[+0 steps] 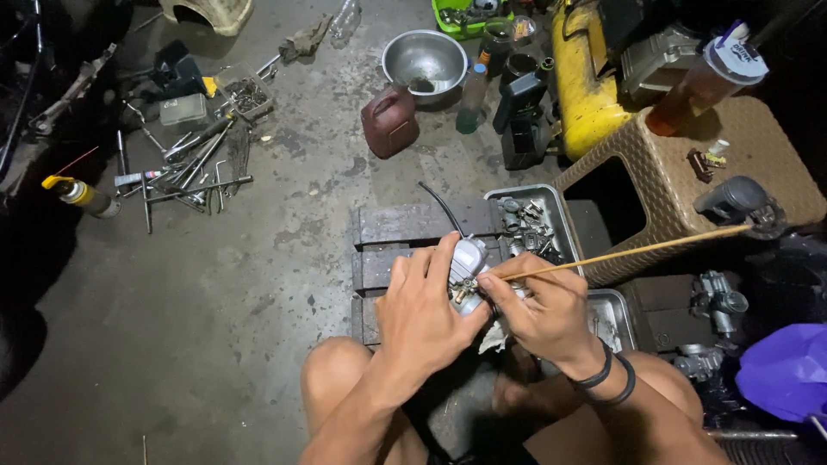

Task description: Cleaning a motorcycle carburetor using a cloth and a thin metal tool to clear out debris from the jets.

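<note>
My left hand grips a small silver carburetor with a brass fitting, held over a low wooden slat stool. A black hose rises from the carburetor. My right hand, with two black bands on the wrist, pinches a thin yellow-orange stick whose tip meets the brass fitting. The stick runs up and right toward a woven stool. My bare knees show below both hands.
A metal tray of small parts sits just right of the stool. A brown woven stool holds a lidded drink cup. Wrenches and rods lie at left. A steel bowl, dark red jug and yellow tank stand behind.
</note>
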